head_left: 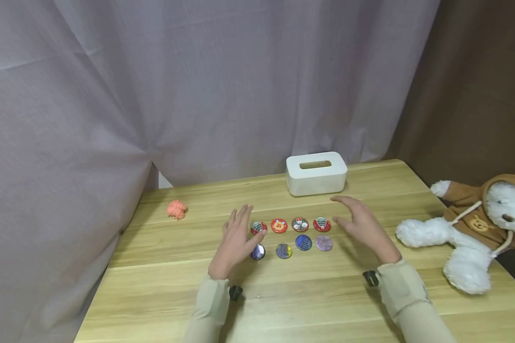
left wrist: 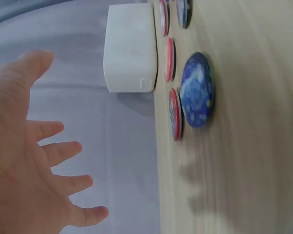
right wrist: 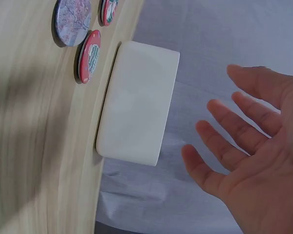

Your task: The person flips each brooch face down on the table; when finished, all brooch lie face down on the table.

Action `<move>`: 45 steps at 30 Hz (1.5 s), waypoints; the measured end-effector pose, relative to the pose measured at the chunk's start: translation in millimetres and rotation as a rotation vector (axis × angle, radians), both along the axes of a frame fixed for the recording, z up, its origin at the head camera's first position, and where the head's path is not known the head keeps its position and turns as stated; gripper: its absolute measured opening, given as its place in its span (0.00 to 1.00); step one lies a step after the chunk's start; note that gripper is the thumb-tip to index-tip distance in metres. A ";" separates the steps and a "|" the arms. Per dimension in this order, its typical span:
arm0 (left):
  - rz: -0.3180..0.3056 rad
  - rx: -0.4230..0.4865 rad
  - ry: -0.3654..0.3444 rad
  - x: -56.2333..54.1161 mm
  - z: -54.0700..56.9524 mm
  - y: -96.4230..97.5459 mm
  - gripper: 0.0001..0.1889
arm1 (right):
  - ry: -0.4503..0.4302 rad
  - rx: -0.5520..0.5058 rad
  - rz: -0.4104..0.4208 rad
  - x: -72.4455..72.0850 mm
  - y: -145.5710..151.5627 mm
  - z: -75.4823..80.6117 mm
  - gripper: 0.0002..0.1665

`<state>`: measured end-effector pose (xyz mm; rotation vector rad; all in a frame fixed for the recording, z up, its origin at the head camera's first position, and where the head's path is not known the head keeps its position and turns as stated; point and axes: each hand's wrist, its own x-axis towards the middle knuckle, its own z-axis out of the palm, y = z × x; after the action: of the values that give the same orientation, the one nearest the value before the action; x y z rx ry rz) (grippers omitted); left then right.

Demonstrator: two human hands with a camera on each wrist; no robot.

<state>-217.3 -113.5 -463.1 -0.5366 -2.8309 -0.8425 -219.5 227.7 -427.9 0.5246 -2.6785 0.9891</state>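
Several round button badges lie in two rows on the wooden table. The back row is mostly red: a tree badge (head_left: pixel 257 226), an orange-centred badge (head_left: pixel 279 225), a red-and-green badge (head_left: pixel 300 224) and another tree badge (head_left: pixel 322 224). In front are a swirled dark blue badge (left wrist: pixel 196 90), a grey-and-yellow badge (head_left: pixel 283 251), a blue badge (head_left: pixel 303 242) and a pale lilac badge (right wrist: pixel 73 20). My left hand (head_left: pixel 236 240) hovers by the rows' left end, fingers spread, holding nothing. Off their right end, my right hand (head_left: pixel 362 226) is raised, its fingers apart and empty.
A white tissue box (head_left: pixel 316 183) stands behind the badges, near the table's back edge. Some coral yarn (head_left: pixel 177 209) lies at the far left. On the right sits a white plush bear (head_left: pixel 472 228) in a brown hoodie. Grey curtain (head_left: pixel 223 95) hangs behind the table.
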 end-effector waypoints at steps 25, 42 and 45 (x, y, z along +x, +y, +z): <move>-0.124 0.033 0.033 -36.9 11.0 54.4 0.38 | 0.005 -0.068 -0.014 -25.8 2.6 7.6 0.26; -0.165 0.035 -0.005 -51.9 -3.7 80.0 0.36 | -0.086 -0.080 -0.022 -40.7 9.7 -4.4 0.26; -0.163 0.023 -0.026 -53.2 -6.6 82.6 0.35 | -0.110 -0.089 -0.006 -43.2 9.3 -9.5 0.26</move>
<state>-270.5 -31.0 -469.7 -0.7667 -2.8266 -0.9139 -262.7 237.0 -437.4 0.4566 -2.7138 1.1620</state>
